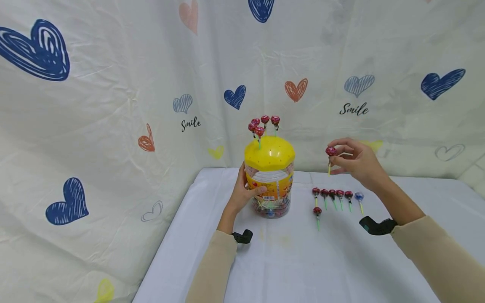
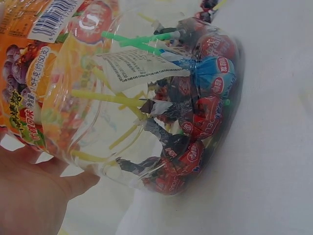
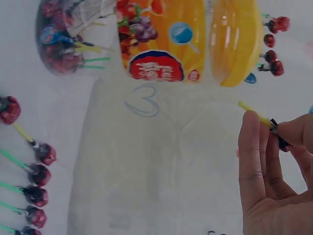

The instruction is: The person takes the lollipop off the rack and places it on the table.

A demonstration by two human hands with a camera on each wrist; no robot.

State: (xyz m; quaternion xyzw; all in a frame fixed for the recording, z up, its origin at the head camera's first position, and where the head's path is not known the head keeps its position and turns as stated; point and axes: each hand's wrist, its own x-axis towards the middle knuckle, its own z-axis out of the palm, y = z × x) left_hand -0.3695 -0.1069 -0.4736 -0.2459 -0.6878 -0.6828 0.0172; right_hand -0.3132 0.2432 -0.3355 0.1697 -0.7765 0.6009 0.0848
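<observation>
A clear plastic jar (image 1: 274, 174) with a yellow lid (image 1: 270, 153) stands on the table, and my left hand (image 1: 245, 191) grips its left side, thumb across the orange label. Several red-wrapped lollipops (image 1: 265, 119) stick up from holes at the lid's back left. Through the jar's lower wall more wrapped lollipops (image 2: 203, 115) show, one of them blue. To the right of the jar, above the table, my right hand (image 1: 358, 162) pinches a dark red lollipop (image 1: 330, 151) just below its head, its yellow stick (image 3: 255, 114) pointing down in the head view.
Right of the jar, several lollipops (image 1: 332, 193) lie in a row on the white tablecloth (image 1: 303, 261), with a blue one (image 1: 359, 196) at the right end. One red lollipop (image 1: 317, 211) lies nearer me. A heart-printed curtain (image 1: 113, 84) hangs behind the table.
</observation>
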